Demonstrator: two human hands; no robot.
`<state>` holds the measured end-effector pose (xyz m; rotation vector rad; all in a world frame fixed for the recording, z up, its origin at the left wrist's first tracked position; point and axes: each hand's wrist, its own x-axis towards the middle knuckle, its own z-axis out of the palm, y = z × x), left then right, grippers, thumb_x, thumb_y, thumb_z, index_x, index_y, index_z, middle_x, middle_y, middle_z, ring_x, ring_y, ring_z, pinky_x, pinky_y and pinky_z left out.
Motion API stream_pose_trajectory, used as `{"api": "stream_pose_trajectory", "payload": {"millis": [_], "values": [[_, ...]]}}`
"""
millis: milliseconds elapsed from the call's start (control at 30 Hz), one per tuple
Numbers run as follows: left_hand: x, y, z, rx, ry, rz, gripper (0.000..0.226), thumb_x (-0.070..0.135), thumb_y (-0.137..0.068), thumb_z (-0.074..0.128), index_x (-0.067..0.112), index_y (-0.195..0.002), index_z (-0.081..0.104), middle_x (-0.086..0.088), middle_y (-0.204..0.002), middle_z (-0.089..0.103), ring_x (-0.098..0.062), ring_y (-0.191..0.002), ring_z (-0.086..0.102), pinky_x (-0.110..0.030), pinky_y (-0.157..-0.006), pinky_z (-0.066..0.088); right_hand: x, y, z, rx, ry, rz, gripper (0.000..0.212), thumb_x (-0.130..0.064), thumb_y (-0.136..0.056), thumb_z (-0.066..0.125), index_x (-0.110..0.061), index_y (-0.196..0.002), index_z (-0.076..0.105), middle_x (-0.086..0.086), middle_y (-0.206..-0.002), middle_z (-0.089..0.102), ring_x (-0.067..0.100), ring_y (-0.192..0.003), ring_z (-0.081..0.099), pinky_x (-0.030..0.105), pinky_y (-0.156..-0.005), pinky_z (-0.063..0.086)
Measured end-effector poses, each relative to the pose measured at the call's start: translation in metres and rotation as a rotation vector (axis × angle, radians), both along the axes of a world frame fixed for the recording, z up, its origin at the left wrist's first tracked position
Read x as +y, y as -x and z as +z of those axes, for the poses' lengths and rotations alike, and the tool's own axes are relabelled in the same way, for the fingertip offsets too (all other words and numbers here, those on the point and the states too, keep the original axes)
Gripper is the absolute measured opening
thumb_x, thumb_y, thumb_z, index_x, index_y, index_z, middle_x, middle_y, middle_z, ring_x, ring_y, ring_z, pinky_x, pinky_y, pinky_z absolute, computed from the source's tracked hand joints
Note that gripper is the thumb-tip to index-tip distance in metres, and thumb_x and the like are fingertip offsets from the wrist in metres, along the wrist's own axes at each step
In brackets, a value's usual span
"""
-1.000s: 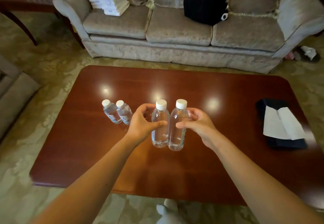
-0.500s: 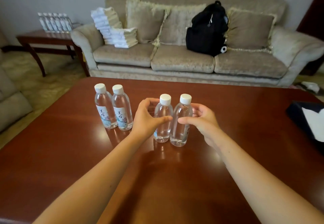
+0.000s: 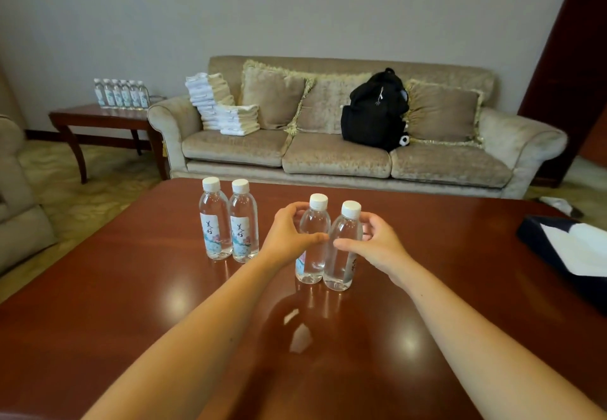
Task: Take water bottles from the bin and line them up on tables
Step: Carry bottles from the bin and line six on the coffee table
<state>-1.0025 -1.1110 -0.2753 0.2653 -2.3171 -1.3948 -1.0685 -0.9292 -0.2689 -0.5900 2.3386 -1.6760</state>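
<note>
Holding the left bottle (image 3: 312, 262) in my left grip (image 3: 285, 239) and the right bottle (image 3: 340, 268) in my right grip (image 3: 377, 245), I'd slide both upright beside the labelled pair (image 3: 231, 227).

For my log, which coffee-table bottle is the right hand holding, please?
The rightmost bottle of the four: the right hand grips it, the left hand grips its neighbour.

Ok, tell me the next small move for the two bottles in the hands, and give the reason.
Probably slide both leftward and slightly away, then let go. The left hand grips the left bottle, the right hand the right bottle; both seem to stand on the table, yet a gap separates them from the labelled pair, which stands farther back.
</note>
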Motion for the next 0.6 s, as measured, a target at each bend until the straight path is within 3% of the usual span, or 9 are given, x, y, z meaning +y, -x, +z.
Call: {"api": "stream_pose_trajectory", "payload": {"millis": [67,167,233,400,467,533,600], "values": [[-0.004,-0.007,0.005,-0.019,-0.012,-0.037,0.068,0.019,-0.075,0.083,0.017,-0.135,0.051,0.003,-0.120,0.058,-0.011,-0.107,0.056,-0.020,-0.085,0.044,0.001,-0.005,0.012,0.068,-0.045,0.012,0.072,-0.024,-0.072,0.088,-0.030,-0.131,0.047,-0.005,-0.128,0.057,0.004,-0.109,0.057,0.020,-0.079,0.048],[-0.010,-0.015,0.007,-0.097,-0.038,-0.077,0.067,0.015,-0.081,0.076,0.022,-0.141,0.047,0.003,-0.118,0.060,-0.013,-0.110,0.057,-0.029,-0.095,0.048,-0.008,-0.010,0.033,0.204,-0.128,-0.011,0.089,-0.031,-0.069,0.088,-0.030,-0.145,0.041,-0.003,-0.147,0.044,0.017,-0.133,0.046,0.035,-0.102,0.045],[-0.013,-0.018,0.007,-0.152,-0.032,-0.098,0.071,0.014,-0.083,0.074,0.026,-0.145,0.042,0.001,-0.121,0.060,-0.017,-0.114,0.058,-0.038,-0.101,0.049,-0.019,-0.013,0.047,0.316,-0.215,-0.015,0.091,-0.038,-0.071,0.085,-0.033,-0.148,0.038,-0.003,-0.153,0.038,0.019,-0.139,0.039,0.044,-0.109,0.041],[-0.015,-0.026,0.012,-0.218,-0.010,-0.140,0.077,0.001,-0.086,0.063,0.026,-0.151,0.030,-0.005,-0.134,0.053,-0.022,-0.120,0.056,-0.041,-0.100,0.050,-0.049,-0.019,0.072,0.616,-0.650,0.024,0.059,-0.050,-0.088,0.064,-0.031,-0.142,0.050,-0.001,-0.131,0.058,0.021,-0.134,0.038,0.043,-0.097,0.047],[-0.017,-0.028,0.012,-0.239,0.018,-0.148,0.081,-0.002,-0.086,0.061,0.028,-0.152,0.027,-0.008,-0.133,0.052,-0.023,-0.117,0.057,-0.040,-0.098,0.052,-0.060,-0.021,0.076,0.679,-0.792,0.028,0.045,-0.051,-0.091,0.058,-0.028,-0.129,0.061,0.001,-0.117,0.064,0.022,-0.129,0.040,0.040,-0.088,0.048],[-0.018,-0.031,0.010,-0.253,0.035,-0.155,0.082,-0.003,-0.086,0.059,0.030,-0.153,0.026,-0.008,-0.125,0.056,-0.022,-0.109,0.061,-0.037,-0.092,0.055,-0.070,-0.021,0.078,0.715,-0.881,0.030,0.029,-0.049,-0.093,0.055,-0.024,-0.101,0.067,0.001,-0.100,0.064,0.025,-0.122,0.044,0.037,-0.081,0.044],[-0.020,-0.032,0.008,-0.256,0.022,-0.160,0.081,-0.004,-0.086,0.057,0.032,-0.152,0.027,-0.006,-0.119,0.059,-0.021,-0.105,0.063,-0.037,-0.089,0.056,-0.076,-0.018,0.078,0.735,-0.931,0.019,0.031,-0.047,-0.093,0.054,-0.026,-0.070,0.053,0.000,-0.086,0.059,0.027,-0.115,0.047,0.039,-0.085,0.040]]}}
